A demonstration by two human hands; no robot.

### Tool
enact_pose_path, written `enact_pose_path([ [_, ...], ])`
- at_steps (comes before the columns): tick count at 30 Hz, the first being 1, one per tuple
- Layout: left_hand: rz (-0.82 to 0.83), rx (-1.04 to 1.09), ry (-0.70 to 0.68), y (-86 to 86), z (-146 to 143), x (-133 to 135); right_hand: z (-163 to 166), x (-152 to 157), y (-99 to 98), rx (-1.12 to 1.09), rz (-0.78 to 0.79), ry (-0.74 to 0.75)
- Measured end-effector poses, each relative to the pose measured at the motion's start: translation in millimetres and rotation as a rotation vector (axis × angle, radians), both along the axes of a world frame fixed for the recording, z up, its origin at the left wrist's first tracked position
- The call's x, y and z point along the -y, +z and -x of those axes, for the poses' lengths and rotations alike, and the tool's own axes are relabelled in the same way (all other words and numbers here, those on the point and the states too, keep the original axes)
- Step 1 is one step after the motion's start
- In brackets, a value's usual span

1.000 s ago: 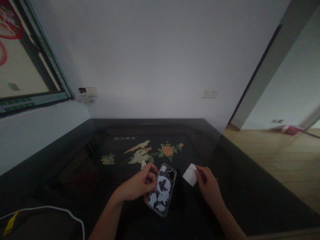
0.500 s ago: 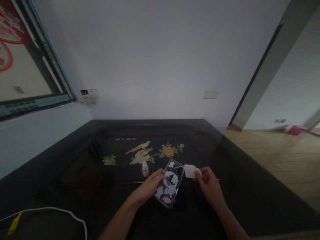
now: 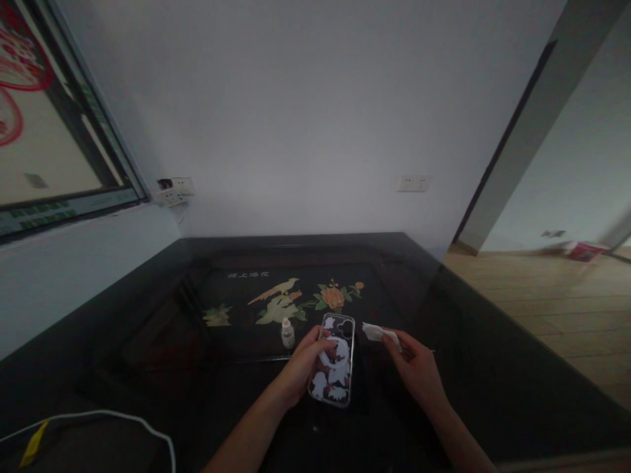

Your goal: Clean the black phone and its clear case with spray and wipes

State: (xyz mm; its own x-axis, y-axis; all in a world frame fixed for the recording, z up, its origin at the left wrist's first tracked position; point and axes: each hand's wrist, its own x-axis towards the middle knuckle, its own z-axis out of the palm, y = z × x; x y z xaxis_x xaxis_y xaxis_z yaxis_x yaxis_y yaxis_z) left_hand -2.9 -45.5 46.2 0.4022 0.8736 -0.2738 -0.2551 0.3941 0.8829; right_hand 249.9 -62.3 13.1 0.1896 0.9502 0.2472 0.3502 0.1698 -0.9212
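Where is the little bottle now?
In the head view, the bottle stands on the dark table, left of the phone case and beyond the left hand.

Bottle stands on table left of phone case, paper right, seemingly just apart.

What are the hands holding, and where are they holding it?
The left hand grips the patterned phone case by its left side; the right hand pinches the white sheet by its right end.
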Motion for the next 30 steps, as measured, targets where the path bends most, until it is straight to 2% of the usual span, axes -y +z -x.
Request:
enact_pose_path([
  [3,0.038,0.044,-0.01,3.0,-1.1,1.1,0.8,0.7,8.6,0.081,-0.058,-0.038],
  [7,0.034,0.107,-0.031,2.5,-2.2,4.1,9.0,2.4,25.3,0.287,-0.227,-0.046],
  [12,0.043,0.111,-0.042,-4.9,-4.3,1.9,38.0,0.8,38.7,0.376,-0.342,0.135],
  [18,0.027,0.232,0.02,-5.3,-4.7,-1.9,64.7,2.2,38.6,0.511,-0.305,0.441],
  [24,0.105,0.213,0.081,-3.8,-2.7,-0.9,73.6,30.4,58.1,0.498,-0.166,0.559],
  [30,0.083,0.211,0.045,-6.2,-5.9,-2.7,73.6,55.6,84.8,0.413,-0.024,0.599],
])
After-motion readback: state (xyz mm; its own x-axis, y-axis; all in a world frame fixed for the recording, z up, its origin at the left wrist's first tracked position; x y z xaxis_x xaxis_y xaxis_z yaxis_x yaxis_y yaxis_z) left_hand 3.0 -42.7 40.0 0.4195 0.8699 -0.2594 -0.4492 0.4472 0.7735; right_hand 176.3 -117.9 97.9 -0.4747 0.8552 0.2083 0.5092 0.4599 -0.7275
